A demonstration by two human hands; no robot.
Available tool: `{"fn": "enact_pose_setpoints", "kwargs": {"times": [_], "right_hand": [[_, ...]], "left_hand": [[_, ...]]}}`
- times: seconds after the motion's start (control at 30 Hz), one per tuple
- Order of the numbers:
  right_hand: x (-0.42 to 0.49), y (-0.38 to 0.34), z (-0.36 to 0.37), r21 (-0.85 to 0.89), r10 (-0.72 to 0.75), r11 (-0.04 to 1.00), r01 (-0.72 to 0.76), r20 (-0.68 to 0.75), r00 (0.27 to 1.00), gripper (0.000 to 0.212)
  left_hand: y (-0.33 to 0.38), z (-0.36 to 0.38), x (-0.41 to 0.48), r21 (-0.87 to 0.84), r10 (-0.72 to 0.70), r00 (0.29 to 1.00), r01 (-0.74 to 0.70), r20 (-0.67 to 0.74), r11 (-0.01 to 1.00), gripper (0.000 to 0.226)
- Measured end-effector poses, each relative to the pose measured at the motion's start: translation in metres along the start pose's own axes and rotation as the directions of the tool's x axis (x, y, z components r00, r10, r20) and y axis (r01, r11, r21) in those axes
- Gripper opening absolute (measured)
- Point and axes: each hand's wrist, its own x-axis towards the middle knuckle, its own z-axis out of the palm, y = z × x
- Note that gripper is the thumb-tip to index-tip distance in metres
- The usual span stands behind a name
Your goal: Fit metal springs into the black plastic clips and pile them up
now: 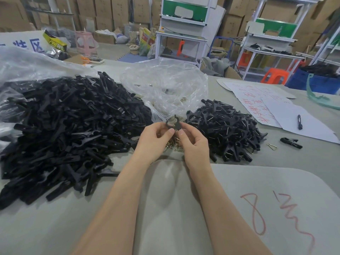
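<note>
Holding one clip [174, 122] up between both hands, right over the springs [175, 144], so the next spring sits under my fingers. Left hand [154, 138] pinches the clip's left side with thumb and forefinger. Right hand [195, 144] pinches the right side, other fingers curled in. Both are closed narrow on the clip. Can't tell if a spring is seated in it; my fingertips hide that spot. Unsprung heap [64, 129] lies on my left and the done pile [226, 129], metal showing, on my right, so I'd guess parts flow left to right and a finished clip drops a short reach away. Springs spill from the clear bag [165, 83] just behind, mid table [165, 208]. Forearms come in from the bottom edge and converge at the clip, wrists look raised off the table, thumbs toward me. A stray spring [272, 146] and stray clip [290, 142] lie well apart to the right, near the papers [276, 107] and pen [299, 122].
</note>
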Motion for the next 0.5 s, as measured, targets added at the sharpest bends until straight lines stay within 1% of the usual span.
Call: {"fn": "enact_pose_setpoints", "kwargs": {"times": [0.07, 0.17, 0.37, 0.5], "right_hand": [[-0.0008, 0.0008, -0.0003, -0.026, -0.014, 1.000, 0.014, 0.004, 1.000, 0.026], [-0.0012, 0.0007, 0.0005, -0.019, -0.014, 1.000, 0.015, 0.013, 1.000, 0.025], [0.0008, -0.0001, 0.0001, -0.025, 0.002, 1.000, -0.003, -0.048, 0.999, 0.027], [-0.0006, -0.0007, 0.0011, -0.008, -0.004, 1.000, 0.004, 0.002, 1.000, 0.030]], "left_hand": [[0.0005, 0.0001, -0.0009, -0.024, -0.006, 1.000, 0.006, 0.017, 1.000, 0.015], [0.0009, -0.0006, -0.0014, -0.083, -0.037, 0.998, 0.041, 0.041, 0.996, 0.022], [-0.0021, -0.0022, 0.0003, -0.160, -0.063, 0.996, 0.073, 0.071, 0.984, 0.021], [-0.0038, -0.0023, 0.0004, -0.179, -0.050, 0.995, 0.065, 0.090, 0.982, 0.023]]}}
